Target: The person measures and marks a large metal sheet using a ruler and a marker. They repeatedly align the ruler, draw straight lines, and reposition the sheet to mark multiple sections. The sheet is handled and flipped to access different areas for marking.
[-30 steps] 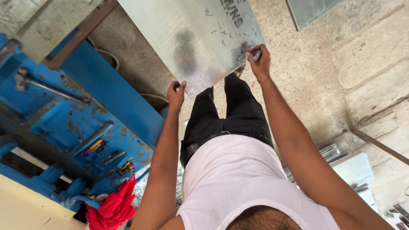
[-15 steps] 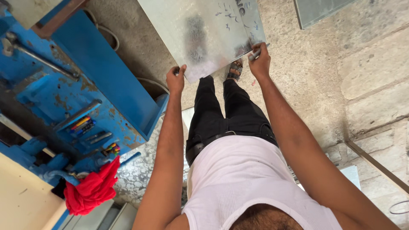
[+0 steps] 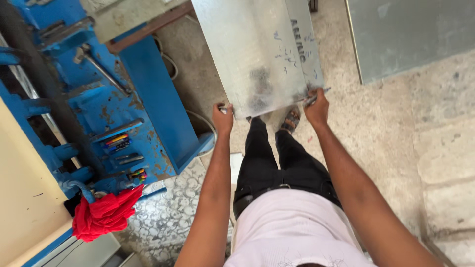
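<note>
Concrete floor (image 3: 396, 148), rough and pale, ran under everything, w/ a blue machine (image 3: 114, 113) filling the side beyond the left arm.

Left hand (image 3: 222, 117) was closed on the near corner of a metal sheet (image 3: 257, 54), fingers curled over the edge. Right hand (image 3: 316, 106) gripped the sheet's other near corner, approx. level w/ the left, and pinched a pen (image 3: 316, 97) against the edge. Hands were well apart, one at each corner, both clamped on the sheet. Sheet was held out in front of the body, above the feet, running away from the person; grey, dull shine, a dark smudge near the held edge and blue scribbles toward the right side. A narrower strip seemed to lie along its right edge; couldn't tell if separate.

Below the sheet: black trousers (image 3: 277, 168), and a sandal (image 3: 291, 120) showing just under the near edge. Pale shirt nearest the camera.

Left of the sheet, the machine had chipped paint, a long lever (image 3: 99, 69) and small coloured bits (image 3: 118, 141) on its ledge. A red cloth (image 3: 106, 212) hung off its low corner, well clear of the sheet. Right of the sheet, another grey panel (image 3: 410, 34) lay flat on the floor, apart from it.
</note>
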